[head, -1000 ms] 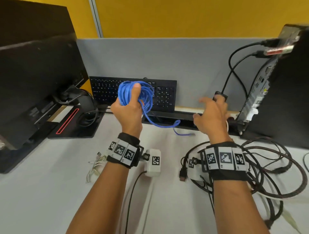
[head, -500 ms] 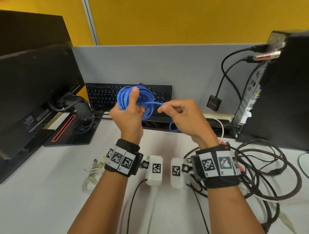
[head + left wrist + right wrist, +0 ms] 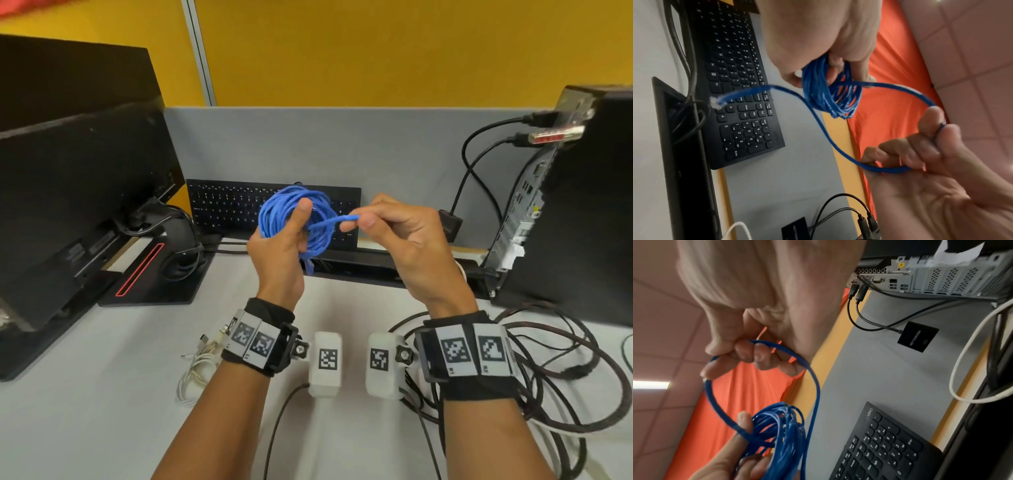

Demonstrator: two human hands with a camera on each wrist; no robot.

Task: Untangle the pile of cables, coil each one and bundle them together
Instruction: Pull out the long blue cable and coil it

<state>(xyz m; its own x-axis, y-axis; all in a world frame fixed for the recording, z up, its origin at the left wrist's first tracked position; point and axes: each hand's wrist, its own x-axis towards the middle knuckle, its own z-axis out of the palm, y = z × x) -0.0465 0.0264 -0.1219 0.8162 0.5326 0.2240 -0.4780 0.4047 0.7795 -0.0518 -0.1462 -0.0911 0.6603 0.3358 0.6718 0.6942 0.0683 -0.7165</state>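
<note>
My left hand (image 3: pixel 291 236) grips a coil of blue cable (image 3: pixel 318 216) and holds it up above the desk, thumb across the loops; the coil (image 3: pixel 830 91) also shows in the left wrist view. My right hand (image 3: pixel 373 222) pinches the cable's free tail (image 3: pixel 337 221) just right of the coil. The tail loops through the right hand's fingers (image 3: pixel 748 353), and its plug end (image 3: pixel 717 102) hangs free. A pile of tangled black and brown cables (image 3: pixel 565 370) lies on the desk at the right. A small white cable (image 3: pixel 198 366) lies on the desk at the left.
A black keyboard (image 3: pixel 233 209) leans against the grey partition behind my hands. At the left stands a monitor (image 3: pixel 78 192) on its base. A computer tower (image 3: pixel 582 205) with plugged-in cables stands at the right, a small black adapter (image 3: pixel 450 224) hanging beside it.
My right hand came in from the right, took hold of the blue cable's hanging tail and drew it up beside the coil. The left hand kept hold of the coil.
</note>
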